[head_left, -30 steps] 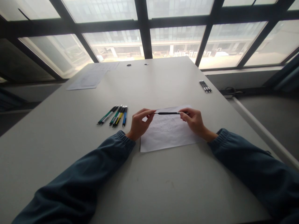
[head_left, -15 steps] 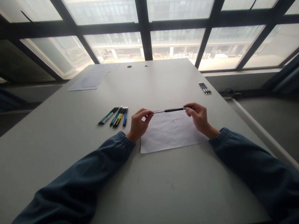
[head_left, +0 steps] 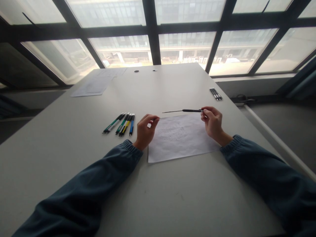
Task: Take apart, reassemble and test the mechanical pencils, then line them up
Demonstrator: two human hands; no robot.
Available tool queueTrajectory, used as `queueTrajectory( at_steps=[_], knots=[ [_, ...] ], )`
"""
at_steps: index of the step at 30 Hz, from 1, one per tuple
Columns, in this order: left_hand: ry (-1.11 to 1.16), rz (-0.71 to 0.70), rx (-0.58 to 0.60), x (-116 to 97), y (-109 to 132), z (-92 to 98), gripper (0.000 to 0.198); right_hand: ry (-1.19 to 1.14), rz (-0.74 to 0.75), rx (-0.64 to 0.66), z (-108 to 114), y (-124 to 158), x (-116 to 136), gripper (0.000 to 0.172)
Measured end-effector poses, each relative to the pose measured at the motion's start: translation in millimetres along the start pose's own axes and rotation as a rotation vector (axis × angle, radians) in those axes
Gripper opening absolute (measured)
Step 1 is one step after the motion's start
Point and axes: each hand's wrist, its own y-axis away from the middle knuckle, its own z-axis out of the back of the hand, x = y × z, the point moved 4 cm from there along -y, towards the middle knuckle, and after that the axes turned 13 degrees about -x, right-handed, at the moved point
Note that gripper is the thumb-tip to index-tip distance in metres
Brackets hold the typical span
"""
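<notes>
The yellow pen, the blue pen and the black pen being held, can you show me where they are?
Yellow pen (head_left: pixel 126 125): head view, on its yellow barrel.
Blue pen (head_left: pixel 132 124): head view, on its blue barrel.
Held black pen (head_left: pixel 191 110): head view, on its dark barrel.

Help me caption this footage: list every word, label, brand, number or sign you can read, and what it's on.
No text can be read.
Near sheet: faint marks, too blurred to read.
Held pen: any lettering too small.
Colored pens: any print too small.
Dark pens: likewise.
Far papers: faint marks, too blurred.
</notes>
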Motion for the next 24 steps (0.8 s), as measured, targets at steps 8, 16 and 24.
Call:
queueTrajectory(
  at_steps=[8, 16, 24],
  knots=[
    [0.004, -0.196, 0.082, -15.6, 2.0, 0.4, 0.012, 0.15, 0.073, 0.054, -2.4, 6.1, 0.4, 0.009],
    [-0.093, -0.259, 0.226, -6.9, 6.2, -10.0, 0.012, 0.296, 0.157, 0.161, -6.3, 14.1, 0.2, 0.013],
    [-0.063, -0.222, 0.424, 9.7, 15.2, -23.2, 0.019, 0.322, 0.192, 0.191, -5.7, 16.3, -0.6, 0.012]
  ],
)
